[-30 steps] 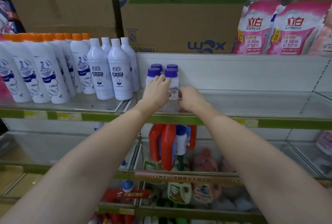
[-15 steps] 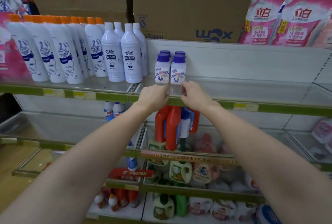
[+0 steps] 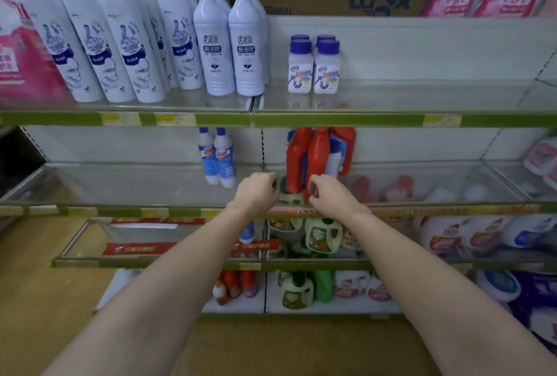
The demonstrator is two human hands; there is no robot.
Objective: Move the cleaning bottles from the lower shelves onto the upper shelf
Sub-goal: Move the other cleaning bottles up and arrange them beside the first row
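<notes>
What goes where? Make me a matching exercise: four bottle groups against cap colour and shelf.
Things:
1. Mr Muscle bottles
2. small squat bottles
3. red bottles
4. tall lilac bottles

Descriptions:
A. purple caps, upper shelf
B. second shelf, beside the hands
C. orange caps, upper shelf
D. pale caps, upper shelf

Pairs: 1-C, 2-A, 3-B, 4-D

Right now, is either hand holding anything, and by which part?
Nothing is held. The left hand and right hand hover loosely curled before the red bottles.
</notes>
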